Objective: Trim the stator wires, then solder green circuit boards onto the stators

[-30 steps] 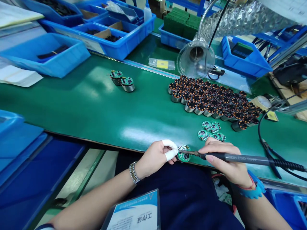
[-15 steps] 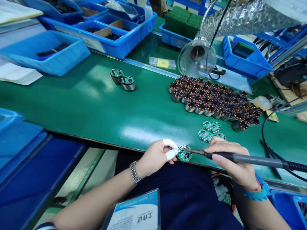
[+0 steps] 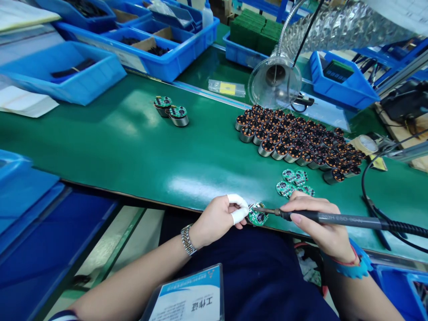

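At the bench's front edge lies a round green circuit board (image 3: 257, 215). My left hand (image 3: 222, 217), with white covers on thumb and forefinger, is pinched closed at the board's left edge. Anything thin between those fingertips is too small to make out. My right hand (image 3: 319, 225) is wrapped round a soldering iron (image 3: 341, 219), whose tip rests on or just over the board's upper part. Behind that hand lie several loose round boards (image 3: 285, 188). What sits under the worked board is mostly hidden.
Rows of metal motor stators (image 3: 292, 154) with copper windings stand at right. Two board-topped stators (image 3: 179, 117) are farther left. A fume hood (image 3: 276, 84) hangs above the rows. Blue bins (image 3: 187, 58) line the back; the iron's cable (image 3: 366, 178) and dark tweezers (image 3: 381, 236) lie right.
My right hand and the soldering iron's handle have shifted slightly left, while the tip stays at the board. My left hand and the board look unmoved.
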The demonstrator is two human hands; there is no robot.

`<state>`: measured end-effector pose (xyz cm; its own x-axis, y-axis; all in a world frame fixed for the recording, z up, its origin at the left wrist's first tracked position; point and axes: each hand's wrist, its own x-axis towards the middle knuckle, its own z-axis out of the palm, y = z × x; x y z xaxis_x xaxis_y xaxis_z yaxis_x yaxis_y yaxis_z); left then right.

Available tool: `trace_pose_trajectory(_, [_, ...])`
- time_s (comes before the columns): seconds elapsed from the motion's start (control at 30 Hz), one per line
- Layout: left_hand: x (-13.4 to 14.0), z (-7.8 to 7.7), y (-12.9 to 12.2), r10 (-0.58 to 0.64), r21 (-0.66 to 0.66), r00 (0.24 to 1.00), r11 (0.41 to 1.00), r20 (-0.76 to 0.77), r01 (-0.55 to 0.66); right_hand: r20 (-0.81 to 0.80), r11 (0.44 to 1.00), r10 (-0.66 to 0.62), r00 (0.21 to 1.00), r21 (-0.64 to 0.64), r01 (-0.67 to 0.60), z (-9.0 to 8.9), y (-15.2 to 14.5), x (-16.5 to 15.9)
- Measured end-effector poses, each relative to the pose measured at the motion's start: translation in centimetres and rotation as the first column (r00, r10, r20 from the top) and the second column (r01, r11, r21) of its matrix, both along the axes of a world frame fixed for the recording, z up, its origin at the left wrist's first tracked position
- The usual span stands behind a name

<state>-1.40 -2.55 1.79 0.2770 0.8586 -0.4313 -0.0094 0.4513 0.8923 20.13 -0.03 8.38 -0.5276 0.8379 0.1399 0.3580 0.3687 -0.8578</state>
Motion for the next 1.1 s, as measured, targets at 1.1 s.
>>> trace_pose_trajectory(1.1, [0.5,-3.8,-0.7,0.249,0.664,0.708,0.633,-0.661,0.397,-0.171,0.276,-0.863,0.475,0.628,0.728,0.4,8.4,21.8])
